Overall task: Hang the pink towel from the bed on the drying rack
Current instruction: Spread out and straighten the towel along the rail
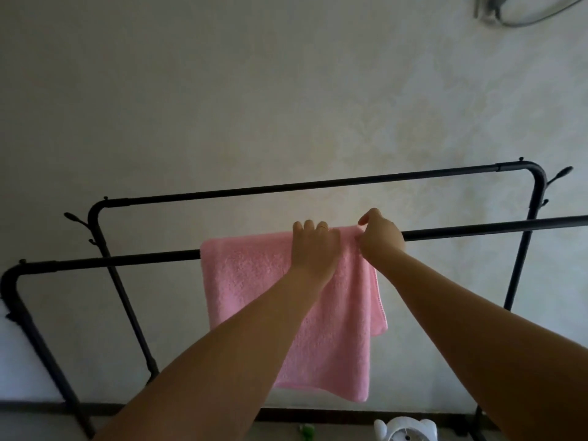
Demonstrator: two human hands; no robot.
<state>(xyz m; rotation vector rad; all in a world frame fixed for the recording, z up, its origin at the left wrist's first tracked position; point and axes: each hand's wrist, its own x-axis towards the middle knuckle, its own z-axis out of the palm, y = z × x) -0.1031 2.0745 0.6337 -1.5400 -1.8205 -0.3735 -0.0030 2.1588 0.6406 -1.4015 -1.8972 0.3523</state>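
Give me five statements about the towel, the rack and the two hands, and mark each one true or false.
1. The pink towel hangs over the nearer bar of the drying rack. True.
2. The left hand lies on top of the towel at the bar. True.
3. The right hand hangs free, away from the towel. False: it pinches the towel's upper right corner at the bar.
4. A second towel hangs on the farther bar. False: that bar is bare.
5. The towel is bunched at the rack's left end. False: it hangs spread out near the middle of the bar.
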